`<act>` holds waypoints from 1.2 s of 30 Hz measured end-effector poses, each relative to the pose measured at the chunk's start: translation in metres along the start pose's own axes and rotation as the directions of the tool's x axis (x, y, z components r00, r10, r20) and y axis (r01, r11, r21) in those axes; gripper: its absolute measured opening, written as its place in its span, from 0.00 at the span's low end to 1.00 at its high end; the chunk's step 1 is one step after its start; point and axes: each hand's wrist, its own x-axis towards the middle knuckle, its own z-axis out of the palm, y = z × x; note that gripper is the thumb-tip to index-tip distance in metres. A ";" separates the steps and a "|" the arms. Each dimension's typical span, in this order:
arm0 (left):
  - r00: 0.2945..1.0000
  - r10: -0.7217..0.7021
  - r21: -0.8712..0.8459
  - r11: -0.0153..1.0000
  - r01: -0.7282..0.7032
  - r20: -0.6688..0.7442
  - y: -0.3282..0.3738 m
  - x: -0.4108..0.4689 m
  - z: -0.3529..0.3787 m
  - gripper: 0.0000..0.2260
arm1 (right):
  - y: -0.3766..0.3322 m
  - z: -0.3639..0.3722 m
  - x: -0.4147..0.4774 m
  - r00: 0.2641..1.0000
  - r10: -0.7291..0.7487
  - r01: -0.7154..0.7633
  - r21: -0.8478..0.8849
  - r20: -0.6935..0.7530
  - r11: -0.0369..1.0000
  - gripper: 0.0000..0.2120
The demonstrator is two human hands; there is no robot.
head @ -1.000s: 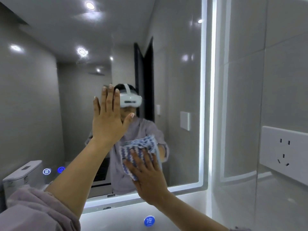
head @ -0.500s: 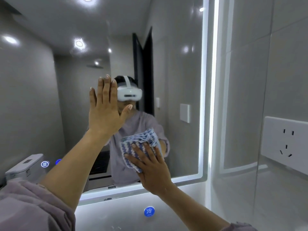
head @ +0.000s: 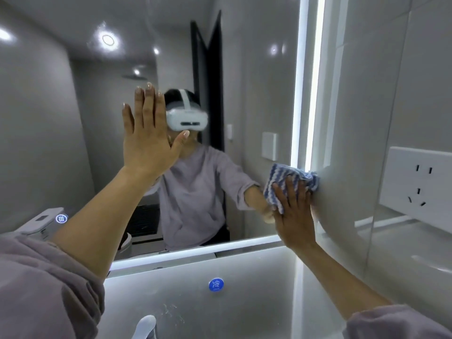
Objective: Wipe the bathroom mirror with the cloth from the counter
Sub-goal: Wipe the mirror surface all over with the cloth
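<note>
Your right hand lies flat, fingers straight, pressing the blue-and-white striped cloth against the mirror at middle right of the frame. The cloth is hard up against the lit strip on the mirror's right edge, and its far end bunches where it touches the side wall. Nothing is curled round it, so it is held by pressure alone. If you ease off or drag it back over that bunched fold, it will likely slip from under your fingers and drop toward the basin. Your left hand is also open, its bare palm flat on the glass at centre left. It will probably leave prints there, so that patch needs a pass once you lift it. A wall socket sits at the right of the frame, well apart from the cloth. I cannot tell whether the cloth is damp, so keep the stroke off that wall. For writing, the round blue sticker at lower centre reads 冷, with the smaller print beneath too small to read. The glowing round icon at lower left shows three wavy lines and no letters. No brand can be read on the headset in the reflection.
</note>
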 end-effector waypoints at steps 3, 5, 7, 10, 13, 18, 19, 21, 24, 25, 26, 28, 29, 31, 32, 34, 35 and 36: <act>1.000 -0.002 0.000 1.000 0.002 0.005 0.001 0.001 -0.001 0.39 | -0.009 0.000 -0.004 0.994 0.107 -0.104 0.084 -0.034 0.991 0.28; 1.000 -0.001 -0.001 1.000 0.001 0.002 0.001 0.002 0.000 0.38 | -0.022 0.003 -0.007 0.988 0.145 -0.139 0.099 -0.057 0.985 0.27; 1.000 0.001 0.002 1.000 0.000 -0.006 0.001 0.001 0.001 0.38 | -0.036 0.006 -0.008 0.983 0.181 -0.175 0.103 -0.046 0.979 0.27; 1.000 0.006 0.004 1.000 -0.006 -0.017 0.001 0.001 0.002 0.38 | -0.058 0.014 -0.016 0.986 0.169 -0.169 0.110 0.003 0.979 0.28; 1.000 0.008 0.006 1.000 -0.008 -0.021 0.001 0.002 0.002 0.38 | -0.085 0.027 -0.038 0.997 0.063 -0.068 0.146 0.040 0.987 0.28; 1.000 0.011 0.008 1.000 -0.010 -0.019 0.000 0.001 0.002 0.38 | -0.136 0.041 -0.065 0.989 -0.096 0.075 0.172 0.114 0.982 0.25; 1.000 0.011 0.013 1.000 -0.010 -0.018 -0.001 0.001 0.002 0.38 | -0.143 0.042 -0.068 0.984 -0.130 0.110 0.153 0.124 0.982 0.25; 1.000 0.012 0.021 1.000 -0.012 -0.017 -0.001 0.001 0.002 0.38 | -0.156 0.043 -0.072 0.976 -0.167 0.152 0.111 0.139 0.982 0.25; 1.000 0.015 0.024 1.000 -0.015 -0.016 -0.001 0.001 0.000 0.38 | -0.168 0.044 -0.075 0.975 -0.160 0.147 0.090 0.153 0.985 0.25; 1.000 0.015 0.026 1.000 -0.015 -0.016 0.000 0.001 0.000 0.38 | -0.170 0.044 -0.075 0.976 -0.154 0.142 0.087 0.157 0.986 0.25; 1.000 0.015 0.029 0.999 -0.014 -0.017 0.000 0.001 0.001 0.38 | -0.170 0.044 -0.075 0.975 -0.152 0.141 0.083 0.159 0.987 0.25; 1.000 0.017 0.032 0.999 -0.017 -0.021 0.000 0.001 0.001 0.38 | -0.169 0.044 -0.075 0.975 -0.157 0.146 0.084 0.155 0.986 0.25; 1.000 0.018 0.032 0.999 -0.018 -0.023 -0.001 0.001 0.001 0.38 | -0.168 0.044 -0.074 0.975 -0.161 0.149 0.089 0.153 0.985 0.25; 1.000 0.019 0.029 0.999 -0.018 -0.024 -0.001 0.002 0.000 0.38 | -0.166 0.044 -0.074 0.976 -0.162 0.149 0.098 0.148 0.984 0.25; 1.000 0.020 0.028 0.999 -0.019 -0.024 -0.001 0.002 0.000 0.38 | -0.165 0.044 -0.073 0.976 -0.162 0.149 0.098 0.143 0.984 0.25; 0.999 0.023 0.028 0.999 -0.022 -0.025 -0.002 0.003 0.000 0.38 | -0.163 0.045 -0.072 0.977 -0.169 0.156 0.100 0.129 0.983 0.24; 0.999 0.023 0.029 0.999 -0.023 -0.025 -0.002 0.003 0.000 0.38 | -0.160 0.045 -0.072 0.976 -0.177 0.165 0.103 0.127 0.981 0.24; 0.999 0.024 0.029 0.999 -0.023 -0.026 -0.002 0.002 0.000 0.38 | -0.157 0.045 -0.072 0.974 -0.188 0.175 0.105 0.127 0.979 0.23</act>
